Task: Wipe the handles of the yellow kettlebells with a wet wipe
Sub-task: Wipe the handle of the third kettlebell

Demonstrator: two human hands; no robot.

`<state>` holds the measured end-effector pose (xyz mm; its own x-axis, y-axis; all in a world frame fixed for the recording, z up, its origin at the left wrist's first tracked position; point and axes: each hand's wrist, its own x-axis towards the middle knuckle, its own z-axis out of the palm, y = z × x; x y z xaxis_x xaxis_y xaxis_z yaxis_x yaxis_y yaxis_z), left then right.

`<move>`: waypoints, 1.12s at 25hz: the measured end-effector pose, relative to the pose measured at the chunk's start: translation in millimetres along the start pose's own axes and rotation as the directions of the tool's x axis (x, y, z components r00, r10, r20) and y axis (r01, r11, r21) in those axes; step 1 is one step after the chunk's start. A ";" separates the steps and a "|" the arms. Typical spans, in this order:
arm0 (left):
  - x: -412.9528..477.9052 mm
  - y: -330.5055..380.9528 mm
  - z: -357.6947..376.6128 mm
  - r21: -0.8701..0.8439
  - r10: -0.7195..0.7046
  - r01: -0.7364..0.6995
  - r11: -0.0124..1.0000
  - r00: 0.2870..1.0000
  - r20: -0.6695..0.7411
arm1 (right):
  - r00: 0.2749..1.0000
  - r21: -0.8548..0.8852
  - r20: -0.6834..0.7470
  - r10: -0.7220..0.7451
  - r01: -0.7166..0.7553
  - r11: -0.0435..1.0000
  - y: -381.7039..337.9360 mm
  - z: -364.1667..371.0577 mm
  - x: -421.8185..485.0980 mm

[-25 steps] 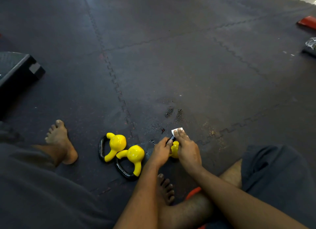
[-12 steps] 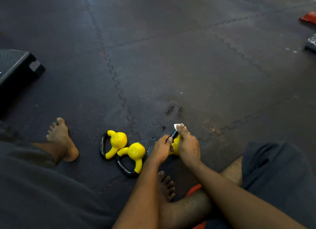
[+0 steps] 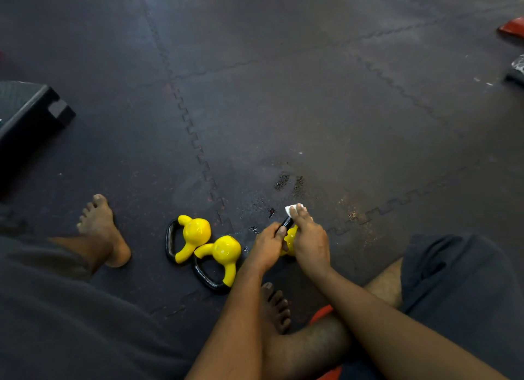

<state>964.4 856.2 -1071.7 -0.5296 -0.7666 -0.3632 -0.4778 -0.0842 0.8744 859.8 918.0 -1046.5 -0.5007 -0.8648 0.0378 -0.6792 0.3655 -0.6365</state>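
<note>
A: What colour is the far-left kettlebell (image 3: 196, 232)?
B: Glossy yellow, with a black handle (image 3: 169, 242).
A: And the wet wipe (image 3: 292, 208)?
B: White. The floor mats (image 3: 283, 96) are dark grey, with zigzag jigsaw seams.

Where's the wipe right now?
Head view, lower centre: the right hand holds the wipe against the handle of the kettlebell the left hand grips.

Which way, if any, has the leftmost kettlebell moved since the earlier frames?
No. The leftmost kettlebell keeps the same spot left of the mat seam.
</note>
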 end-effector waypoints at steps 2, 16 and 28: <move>-2.4 4.1 1.9 0.034 0.013 -0.014 0.999 1.000 0.009 | 0.994 0.110 -0.038 0.106 -0.101 0.989 6.0 -3.4 7.7; -8.7 8.1 11.0 0.112 0.024 -0.020 0.993 0.999 -0.038 | 0.950 -0.472 0.301 0.082 0.074 0.878 -12.1 -50.5 38.1; -13.4 8.6 12.6 0.130 0.040 -0.034 0.991 0.998 -0.042 | 0.933 -0.409 0.357 -0.052 0.206 0.889 2.0 -44.2 30.9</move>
<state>958.5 873.8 -1063.4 -0.5185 -0.7953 -0.3140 -0.5460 0.0254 0.8374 819.2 907.2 -1012.5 -0.2401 -0.9485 -0.2065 -0.9266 0.2874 -0.2427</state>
